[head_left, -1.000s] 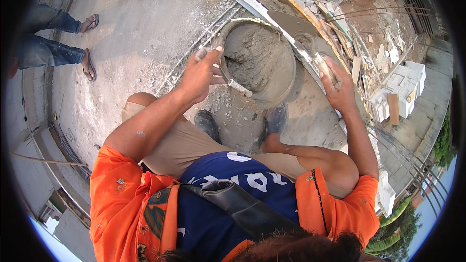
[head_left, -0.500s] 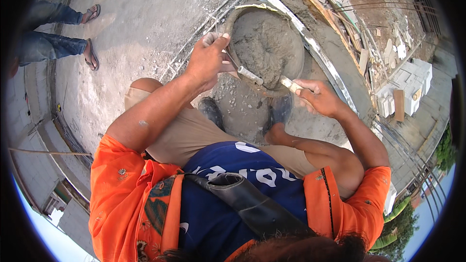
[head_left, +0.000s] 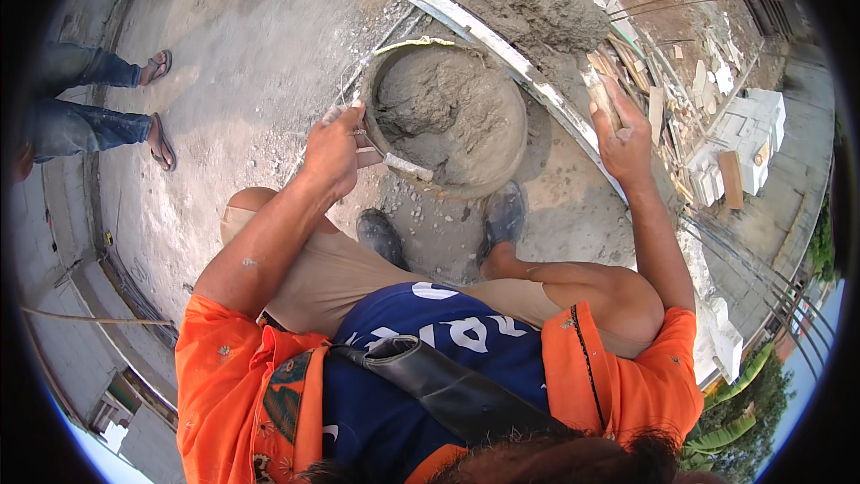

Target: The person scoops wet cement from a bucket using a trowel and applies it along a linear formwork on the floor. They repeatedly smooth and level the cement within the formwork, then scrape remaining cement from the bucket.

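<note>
A round bucket [head_left: 524, 139] of wet grey mortar [head_left: 461, 112] stands on the ground in front of my boots. My left hand [head_left: 333, 151] is closed at its left edge, fingers at the rim and wire handle; the pale handle grip [head_left: 408, 167] hangs against the near side. To the right of the bucket, my right hand [head_left: 624, 139] is closed round the thick pale handle of a trowel [head_left: 602, 100]. Its blade points away toward a mound of mortar [head_left: 555, 18] beyond the curved edging; blade and mortar blend, so I cannot tell them apart.
A curved pale edging strip [head_left: 430, 4] runs past the bucket's far side. Wood scraps [head_left: 632, 63] and stacked white blocks [head_left: 743, 143] lie to the right. Another person's legs in jeans [head_left: 98, 116] and sandals stand at the far left. My boots [head_left: 505, 211] flank the bucket's near side.
My right hand has lifted the trowel out of the bucket and carried it far right, over the edging. The bucket and my left hand appear lower and further left in view.
</note>
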`<action>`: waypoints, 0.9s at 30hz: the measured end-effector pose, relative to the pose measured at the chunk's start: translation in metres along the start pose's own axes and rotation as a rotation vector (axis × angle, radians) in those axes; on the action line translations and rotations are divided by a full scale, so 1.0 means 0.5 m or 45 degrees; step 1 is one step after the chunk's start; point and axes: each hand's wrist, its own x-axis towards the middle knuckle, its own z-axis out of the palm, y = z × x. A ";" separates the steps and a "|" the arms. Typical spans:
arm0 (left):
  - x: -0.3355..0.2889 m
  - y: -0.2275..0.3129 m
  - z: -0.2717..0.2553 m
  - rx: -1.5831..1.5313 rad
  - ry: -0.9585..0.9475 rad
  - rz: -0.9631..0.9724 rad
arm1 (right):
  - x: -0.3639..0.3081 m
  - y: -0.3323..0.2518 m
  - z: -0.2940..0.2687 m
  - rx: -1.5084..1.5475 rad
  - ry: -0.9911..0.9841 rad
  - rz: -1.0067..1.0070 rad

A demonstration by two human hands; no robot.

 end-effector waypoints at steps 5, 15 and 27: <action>-0.004 0.001 0.002 -0.008 0.007 -0.018 | -0.003 0.085 0.107 -0.592 -0.237 0.409; -0.017 0.006 0.030 0.077 -0.091 0.034 | -0.067 -0.104 -0.054 -0.446 -0.500 0.097; -0.009 -0.017 0.066 0.029 -0.188 0.112 | -0.049 -0.122 0.145 0.219 -1.156 0.426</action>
